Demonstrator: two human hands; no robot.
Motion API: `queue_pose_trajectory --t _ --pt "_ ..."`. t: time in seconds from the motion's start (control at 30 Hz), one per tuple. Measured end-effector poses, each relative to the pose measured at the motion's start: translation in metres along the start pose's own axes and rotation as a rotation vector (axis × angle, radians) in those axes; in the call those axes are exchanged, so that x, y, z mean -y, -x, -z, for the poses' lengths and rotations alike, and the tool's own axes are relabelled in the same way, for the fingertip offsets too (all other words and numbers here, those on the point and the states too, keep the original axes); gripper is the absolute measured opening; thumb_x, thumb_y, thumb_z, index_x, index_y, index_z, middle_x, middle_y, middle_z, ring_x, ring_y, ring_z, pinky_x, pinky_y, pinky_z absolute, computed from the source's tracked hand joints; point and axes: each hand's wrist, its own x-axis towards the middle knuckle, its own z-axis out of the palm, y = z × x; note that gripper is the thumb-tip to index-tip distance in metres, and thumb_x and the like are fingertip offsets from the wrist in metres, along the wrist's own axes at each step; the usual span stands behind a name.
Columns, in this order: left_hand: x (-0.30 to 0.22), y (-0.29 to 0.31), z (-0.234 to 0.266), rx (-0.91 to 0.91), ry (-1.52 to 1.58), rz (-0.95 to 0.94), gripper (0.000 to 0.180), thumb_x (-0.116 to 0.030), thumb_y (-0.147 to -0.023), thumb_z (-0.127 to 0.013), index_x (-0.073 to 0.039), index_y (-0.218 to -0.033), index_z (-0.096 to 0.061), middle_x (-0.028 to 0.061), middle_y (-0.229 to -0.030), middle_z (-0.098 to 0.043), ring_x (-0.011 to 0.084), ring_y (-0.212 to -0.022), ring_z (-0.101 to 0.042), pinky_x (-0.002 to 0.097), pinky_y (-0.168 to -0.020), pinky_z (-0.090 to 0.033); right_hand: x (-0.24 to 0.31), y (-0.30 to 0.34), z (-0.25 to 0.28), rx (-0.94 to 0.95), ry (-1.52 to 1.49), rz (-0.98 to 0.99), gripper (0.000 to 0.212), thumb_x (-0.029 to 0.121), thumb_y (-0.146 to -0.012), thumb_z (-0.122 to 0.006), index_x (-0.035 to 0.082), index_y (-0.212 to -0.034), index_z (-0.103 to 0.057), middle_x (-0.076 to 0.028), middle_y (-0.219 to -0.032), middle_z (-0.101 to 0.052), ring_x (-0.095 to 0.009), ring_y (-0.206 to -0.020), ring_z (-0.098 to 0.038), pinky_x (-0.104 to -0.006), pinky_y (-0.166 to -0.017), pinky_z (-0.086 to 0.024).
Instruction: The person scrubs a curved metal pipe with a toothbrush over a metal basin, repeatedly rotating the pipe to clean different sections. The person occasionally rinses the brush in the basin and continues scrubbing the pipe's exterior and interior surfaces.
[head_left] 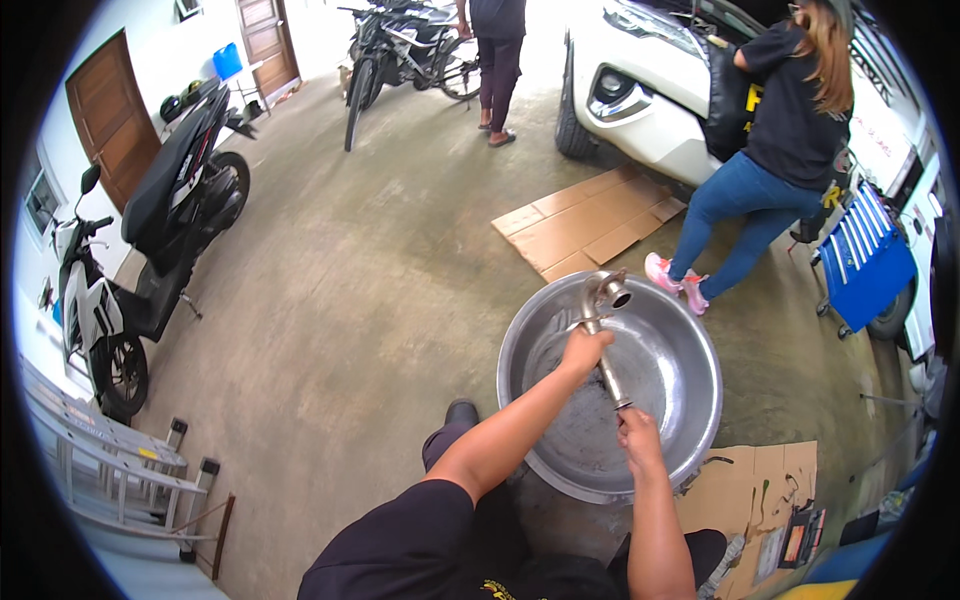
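Head view: pipe (612, 380), bent metal, held slantwise over the basin (668, 365), its curved end toward the far rim, its straight end toward the wearer. Left hand (586, 350) wraps the shaft just below the bend, a closed grip holding the pipe. Right hand (638, 435) is curled at the lower end; whether that grip clasps the end or only presses on it, cannot tell.

Risks, as judged from here:
- Slip. Bare skin on smooth metal; if the shaft is wet or oily (cannot tell), a twist could turn it in the left hand and drop it into the basin.
- Tipping. The bend and its flange look like the heavy part. If the left hand loosens, that end could swing down and knock the rim.
- Cuts. Flange edges may be sharp; fingers at the lower end seem most exposed, with no gloves on.
- Crowding. A co-worker's shoes (668, 273) stand just beside the far rim; one backward step could jolt the basin or meet the bend.
- Loss. Small dark parts (766, 492) lie loose on the near cardboard (728, 500), beside the basin; a shifted knee or basin could scatter them.
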Motion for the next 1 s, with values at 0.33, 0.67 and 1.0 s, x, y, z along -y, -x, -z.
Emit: queue_pose_trajectory --t 0.33,0.67,1.0 --pt "-0.007 0.003 0.004 0.155 0.173 0.025 0.02 -0.014 -0.08 -0.069 -0.009 -0.093 -0.056 0.0007 -0.07 -0.053 0.0112 -0.054 -0.048 0.029 -0.047 -0.034 0.01 0.018 0.018 0.114 -0.267 -0.301 0.023 0.023 -0.091 -0.06 0.009 -0.077 -0.05 0.007 -0.051 -0.028 -0.008 -0.045 -0.032 -0.027 -0.051 -0.028" --pt "-0.016 0.0 0.013 0.248 0.374 0.032 0.018 -0.009 -0.084 -0.066 -0.017 -0.09 -0.052 -0.0037 -0.076 -0.049 0.0091 -0.062 -0.047 0.0265 -0.052 -0.034 0.004 0.025 0.031 0.22 -0.415 -0.455 0.025 0.025 -0.092 -0.059 0.009 -0.076 -0.049 0.007 -0.053 -0.028 -0.007 -0.045 -0.03 -0.0257 -0.052 -0.028" --pt "-0.011 0.003 0.009 0.361 0.424 0.179 0.02 -0.01 -0.082 -0.066 -0.019 -0.092 -0.051 -0.0046 -0.079 -0.05 0.0108 -0.074 -0.05 0.032 -0.066 -0.042 0.01 0.016 0.023 0.344 -0.497 -0.469 0.029 0.027 -0.094 -0.053 0.012 -0.07 -0.045 0.008 -0.052 -0.027 -0.006 -0.043 -0.026 -0.0256 -0.052 -0.027"
